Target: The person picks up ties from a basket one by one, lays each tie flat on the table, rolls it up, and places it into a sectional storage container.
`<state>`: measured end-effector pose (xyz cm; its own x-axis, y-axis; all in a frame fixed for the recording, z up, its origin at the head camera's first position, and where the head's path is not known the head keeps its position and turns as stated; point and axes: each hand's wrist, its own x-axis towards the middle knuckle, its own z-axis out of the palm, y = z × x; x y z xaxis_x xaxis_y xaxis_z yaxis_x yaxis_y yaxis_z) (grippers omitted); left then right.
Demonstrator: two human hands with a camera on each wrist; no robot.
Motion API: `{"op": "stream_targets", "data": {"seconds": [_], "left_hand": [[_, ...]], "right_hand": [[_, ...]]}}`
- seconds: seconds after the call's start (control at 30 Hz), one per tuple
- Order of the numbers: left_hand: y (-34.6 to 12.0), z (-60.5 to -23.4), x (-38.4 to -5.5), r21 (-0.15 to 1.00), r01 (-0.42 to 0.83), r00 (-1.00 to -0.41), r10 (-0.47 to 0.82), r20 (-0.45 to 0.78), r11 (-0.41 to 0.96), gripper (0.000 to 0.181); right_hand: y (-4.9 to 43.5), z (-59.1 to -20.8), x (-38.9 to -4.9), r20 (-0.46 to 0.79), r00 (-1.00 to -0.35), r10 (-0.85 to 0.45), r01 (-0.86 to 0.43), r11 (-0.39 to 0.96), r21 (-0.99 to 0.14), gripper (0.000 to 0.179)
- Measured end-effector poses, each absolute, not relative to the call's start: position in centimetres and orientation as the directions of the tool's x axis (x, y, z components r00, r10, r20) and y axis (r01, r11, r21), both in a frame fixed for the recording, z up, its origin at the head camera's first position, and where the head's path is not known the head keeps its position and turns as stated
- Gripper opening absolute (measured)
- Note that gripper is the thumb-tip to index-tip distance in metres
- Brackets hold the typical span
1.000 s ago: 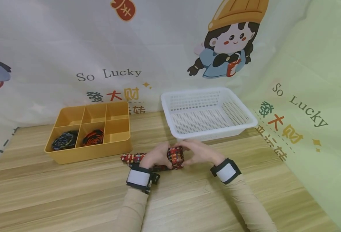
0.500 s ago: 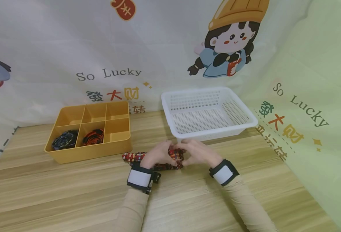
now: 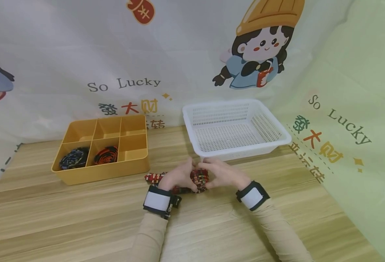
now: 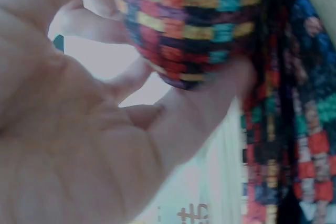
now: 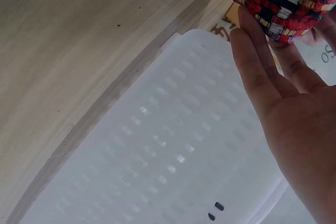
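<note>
A red multicoloured checked necktie is partly wound into a roll between my two hands. Its loose length trails left along the table, with part hidden under my left hand. That hand holds the roll's left side, and the left wrist view shows its fingers curved around the woven roll. From the right, my right hand grips the same roll. In the right wrist view, fingertips of the right hand press against the roll.
A yellow six-part box stands at the left, with a dark blue rolled necktie and an orange-black one in its front compartments. Just beyond my hands is a white perforated basket. A printed cloth hangs behind the table.
The necktie's loose end has slid right toward my hands, and the visible trailing part is shorter. The roll has turned between my fingers, while both hands stay near the same spot.
</note>
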<state>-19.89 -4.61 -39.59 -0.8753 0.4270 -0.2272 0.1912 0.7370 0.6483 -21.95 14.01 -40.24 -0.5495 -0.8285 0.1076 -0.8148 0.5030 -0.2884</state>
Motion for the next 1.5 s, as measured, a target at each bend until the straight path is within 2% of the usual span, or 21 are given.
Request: {"op": "stream_targets", "data": {"seconds": [0.2, 0.33, 0.47, 0.63, 0.67, 0.73, 0.8, 0.9, 0.97, 1.1, 1.3, 1.5], "left_hand": [[-4.4, -39.3, -19.8, 0.58, 0.253, -0.869, 0.445, -0.215, 0.774, 0.078], [-4.5, -39.4, -19.8, 0.581, 0.241, -0.879, 0.429, -0.209, 0.778, 0.071], [-4.8, -39.5, -19.9, 0.628, 0.246, -0.874, 0.449, -0.187, 0.739, 0.065], [-6.4, -41.2, -21.3, 0.703, 0.191, -0.859, 0.464, -0.219, 0.685, 0.064], [-6.8, -41.5, -21.4, 0.682, 0.197, -0.865, 0.452, -0.218, 0.704, 0.061], [-8.2, -45.1, -23.2, 0.622, 0.271, -0.886, 0.443, -0.137, 0.734, 0.043], [-9.1, -46.9, -24.3, 0.535, 0.268, -0.913, 0.388, -0.124, 0.801, 0.027], [-9.4, -46.8, -24.2, 0.438, 0.21, -0.949, 0.289, -0.124, 0.874, 0.01], [-8.7, -43.7, -22.5, 0.389, 0.093, -0.957, 0.189, -0.218, 0.917, 0.005], [-8.1, -40.3, -19.9, 0.321, -0.008, -0.965, 0.077, -0.251, 0.947, 0.013], [-8.3, -39.8, -19.4, 0.328, -0.083, -0.953, 0.021, -0.303, 0.941, 0.03], [-8.5, -40.0, -19.4, 0.351, -0.104, -0.948, 0.014, -0.317, 0.931, 0.025]], "right_hand": [[13.5, -40.1, -21.6, 0.093, -0.563, -0.821, -0.81, 0.527, -0.256, 0.049], [13.4, -40.1, -21.4, 0.068, -0.593, -0.802, -0.785, 0.558, -0.268, 0.058], [13.5, -40.1, -21.5, 0.066, -0.604, -0.794, -0.769, 0.56, -0.308, 0.067], [14.1, -40.2, -22.0, 0.104, -0.595, -0.797, -0.764, 0.52, -0.383, 0.064], [14.3, -40.3, -22.1, 0.104, -0.598, -0.795, -0.758, 0.517, -0.398, 0.064], [14.6, -40.4, -22.4, 0.086, -0.615, -0.784, -0.732, 0.527, -0.431, 0.065], [14.9, -40.5, -22.6, 0.049, -0.644, -0.764, -0.689, 0.55, -0.472, 0.064], [15.2, -40.6, -22.8, 0.005, -0.677, -0.736, -0.643, 0.588, -0.491, 0.065], [15.4, -40.6, -23.0, -0.017, -0.694, -0.72, -0.619, 0.609, -0.495, 0.065], [15.5, -40.5, -23.0, -0.056, -0.713, -0.699, -0.585, 0.636, -0.503, 0.065], [15.7, -40.3, -22.9, -0.049, -0.698, -0.714, -0.611, 0.63, -0.479, 0.062], [15.4, -40.1, -22.6, -0.003, -0.67, -0.742, -0.693, 0.627, -0.355, 0.063]]}}
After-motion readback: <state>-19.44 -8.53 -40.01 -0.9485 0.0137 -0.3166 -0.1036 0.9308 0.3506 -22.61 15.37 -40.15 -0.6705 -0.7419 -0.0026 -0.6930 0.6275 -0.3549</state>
